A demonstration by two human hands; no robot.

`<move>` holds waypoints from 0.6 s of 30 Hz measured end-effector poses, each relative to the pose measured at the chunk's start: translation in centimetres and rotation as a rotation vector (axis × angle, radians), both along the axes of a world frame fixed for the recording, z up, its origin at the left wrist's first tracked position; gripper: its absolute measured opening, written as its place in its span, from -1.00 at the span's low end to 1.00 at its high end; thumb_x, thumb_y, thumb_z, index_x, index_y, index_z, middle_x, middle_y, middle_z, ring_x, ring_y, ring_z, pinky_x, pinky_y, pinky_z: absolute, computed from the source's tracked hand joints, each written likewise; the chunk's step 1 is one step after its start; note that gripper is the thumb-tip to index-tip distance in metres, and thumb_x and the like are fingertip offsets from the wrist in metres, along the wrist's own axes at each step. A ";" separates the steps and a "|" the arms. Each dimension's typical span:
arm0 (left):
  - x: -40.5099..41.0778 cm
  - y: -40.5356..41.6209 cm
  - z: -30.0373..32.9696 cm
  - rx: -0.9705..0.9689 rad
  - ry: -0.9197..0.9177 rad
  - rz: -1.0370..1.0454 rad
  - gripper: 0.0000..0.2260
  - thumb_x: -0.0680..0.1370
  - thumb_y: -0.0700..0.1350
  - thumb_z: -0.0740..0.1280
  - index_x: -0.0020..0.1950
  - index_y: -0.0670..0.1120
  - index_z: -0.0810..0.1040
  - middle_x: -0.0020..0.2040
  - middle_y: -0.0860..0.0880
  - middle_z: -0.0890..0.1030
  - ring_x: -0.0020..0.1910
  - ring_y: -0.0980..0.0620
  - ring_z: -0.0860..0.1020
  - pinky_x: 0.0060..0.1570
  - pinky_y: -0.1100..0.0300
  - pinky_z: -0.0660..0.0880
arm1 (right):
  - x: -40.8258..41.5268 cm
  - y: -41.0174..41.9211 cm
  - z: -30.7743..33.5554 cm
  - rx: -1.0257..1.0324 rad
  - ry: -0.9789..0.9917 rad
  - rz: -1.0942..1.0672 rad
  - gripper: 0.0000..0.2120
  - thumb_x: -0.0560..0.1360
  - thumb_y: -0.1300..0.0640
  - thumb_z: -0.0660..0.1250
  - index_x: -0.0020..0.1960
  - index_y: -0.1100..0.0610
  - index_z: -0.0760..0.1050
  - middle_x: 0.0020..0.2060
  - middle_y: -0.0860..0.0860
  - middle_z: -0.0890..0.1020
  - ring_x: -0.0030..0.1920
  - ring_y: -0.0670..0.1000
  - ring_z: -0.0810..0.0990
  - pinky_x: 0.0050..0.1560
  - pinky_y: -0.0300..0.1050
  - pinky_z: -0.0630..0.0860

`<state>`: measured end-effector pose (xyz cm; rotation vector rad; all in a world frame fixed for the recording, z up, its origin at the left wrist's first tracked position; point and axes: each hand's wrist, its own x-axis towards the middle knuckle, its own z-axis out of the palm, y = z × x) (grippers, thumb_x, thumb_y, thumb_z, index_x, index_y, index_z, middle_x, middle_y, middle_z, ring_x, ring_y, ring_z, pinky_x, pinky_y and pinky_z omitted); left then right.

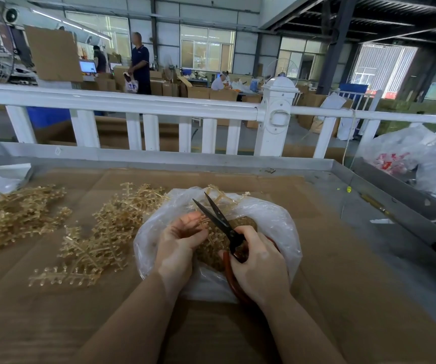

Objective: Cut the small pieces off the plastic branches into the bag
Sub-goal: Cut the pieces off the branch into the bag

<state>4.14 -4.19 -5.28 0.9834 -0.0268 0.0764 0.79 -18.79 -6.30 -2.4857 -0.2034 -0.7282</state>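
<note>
My right hand (257, 266) covered most of the scissors' (221, 222) red handles; my left hand (179, 243) hid the branch (206, 219) stem it pinched.

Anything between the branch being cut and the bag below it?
Nothing visible. The left hand holds the branch right over the open bag, the scissors in the right hand have blades apart, and cut pieces already lie inside.
</note>
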 end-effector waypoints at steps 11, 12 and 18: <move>0.2 0.6 0.5 0.033 0.075 -0.076 -0.50 0.38 -0.59 0.27 0.24 -0.21 0.50 0.15 -0.19 0.55 0.03 -0.09 0.59 0.06 0.06 0.54 | 0.2 -0.3 1.5 0.054 0.075 0.057 -0.64 0.45 -0.12 0.39 0.21 -0.07 0.44 -0.01 -0.17 0.59 0.02 -0.19 0.53 0.02 -0.39 0.40; 0.3 0.5 0.4 0.029 0.083 -0.056 -0.51 0.38 -0.59 0.28 0.20 -0.18 0.52 0.08 -0.14 0.55 -0.02 -0.06 0.59 0.03 0.09 0.54 | 0.2 -0.3 1.8 0.054 0.100 0.080 -0.64 0.46 -0.14 0.37 0.20 -0.08 0.43 -0.02 -0.17 0.59 0.01 -0.20 0.52 0.02 -0.36 0.42; 0.3 0.5 0.7 -0.011 0.082 -0.030 -0.61 0.41 -0.58 0.26 0.01 -0.13 0.48 -0.27 -0.05 0.51 -0.20 -0.03 0.54 -0.06 0.09 0.56 | 0.1 -0.5 3.0 0.025 0.215 0.166 -0.65 0.49 -0.19 0.30 0.20 -0.07 0.41 -0.03 -0.15 0.58 -0.02 -0.17 0.52 -0.04 -0.29 0.45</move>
